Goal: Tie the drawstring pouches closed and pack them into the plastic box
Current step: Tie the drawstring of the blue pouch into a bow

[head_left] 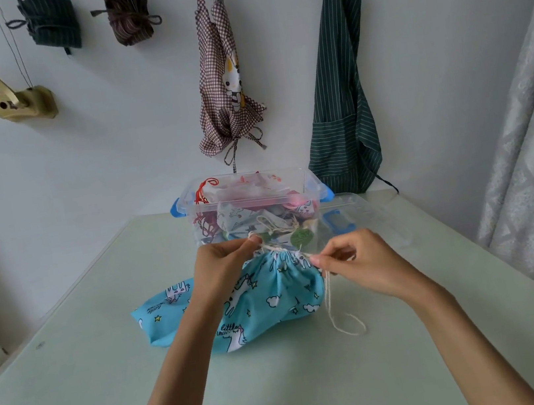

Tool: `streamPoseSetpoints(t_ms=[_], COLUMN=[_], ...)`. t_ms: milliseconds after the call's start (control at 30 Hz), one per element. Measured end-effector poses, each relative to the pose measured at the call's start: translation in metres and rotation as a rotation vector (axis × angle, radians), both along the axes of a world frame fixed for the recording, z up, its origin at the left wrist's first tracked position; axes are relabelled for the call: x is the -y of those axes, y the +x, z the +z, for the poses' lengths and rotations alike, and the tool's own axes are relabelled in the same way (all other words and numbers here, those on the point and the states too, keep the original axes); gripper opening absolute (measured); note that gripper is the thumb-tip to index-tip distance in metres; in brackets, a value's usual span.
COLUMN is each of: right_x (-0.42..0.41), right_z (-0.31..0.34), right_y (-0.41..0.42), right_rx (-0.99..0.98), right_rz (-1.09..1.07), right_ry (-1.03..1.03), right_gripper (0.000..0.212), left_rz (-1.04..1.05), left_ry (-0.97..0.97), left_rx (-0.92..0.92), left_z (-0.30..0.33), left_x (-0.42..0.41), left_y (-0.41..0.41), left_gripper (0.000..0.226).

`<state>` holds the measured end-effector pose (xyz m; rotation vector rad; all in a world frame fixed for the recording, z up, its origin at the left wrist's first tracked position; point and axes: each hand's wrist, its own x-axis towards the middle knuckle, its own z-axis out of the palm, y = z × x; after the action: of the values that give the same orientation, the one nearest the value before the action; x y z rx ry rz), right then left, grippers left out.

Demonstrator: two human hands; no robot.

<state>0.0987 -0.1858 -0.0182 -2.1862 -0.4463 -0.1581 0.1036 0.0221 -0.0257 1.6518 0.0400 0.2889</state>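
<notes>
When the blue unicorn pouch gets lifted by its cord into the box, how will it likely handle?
The blue pouch will probably sag and fold, since its cloth lies slumped on the table. It looks light: thin fabric, little bulge. The cord trails loose below the right hand, so it may snag.

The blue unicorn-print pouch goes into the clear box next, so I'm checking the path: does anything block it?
Nothing visible does. The blue unicorn-print drawstring pouch lies just in front of the clear plastic box, whose top is open; its lid lies beside it.

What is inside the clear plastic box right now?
The plastic box holds a jumble of fabric pouches with red and cream cords. How many, and what lies at the bottom, is hidden by the pile and hands.
</notes>
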Motion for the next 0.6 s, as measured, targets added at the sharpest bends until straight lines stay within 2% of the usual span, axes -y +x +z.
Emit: streamPoseSetpoints(t_ms=[100, 200, 367, 433, 600], right_x=[-0.007, -0.013, -0.011, -0.014, -0.020], right_z=[0.008, 0.006, -0.003, -0.005, -0.002], right_y=[-0.004, -0.005, 0.000, 0.002, 0.007], right_rx=[-0.144, -0.221, -0.263, -0.253, -0.269], right_rz=[0.111, 0.127, 0.040, 0.001, -0.035], right_ry=[0.214, 0.236, 0.101, 0.105, 0.058], right_gripper=[0.024, 0.033, 0.035, 0.034, 0.033], left_rz=[-0.162, -0.257, -0.218, -0.207, -0.300], left_ry=[-0.006, -0.056, -0.615, -0.709, -0.636], left_rx=[0.026, 0.070, -0.094, -0.120, -0.061], left_z=[0.004, 0.009, 0.011, 0.011, 0.014], left_x=[0.003, 0.011, 0.011, 0.013, 0.014], left_y=[-0.003, -0.005, -0.002, -0.001, 0.000], left_gripper=[0.018, 0.024, 0.018, 0.017, 0.021])
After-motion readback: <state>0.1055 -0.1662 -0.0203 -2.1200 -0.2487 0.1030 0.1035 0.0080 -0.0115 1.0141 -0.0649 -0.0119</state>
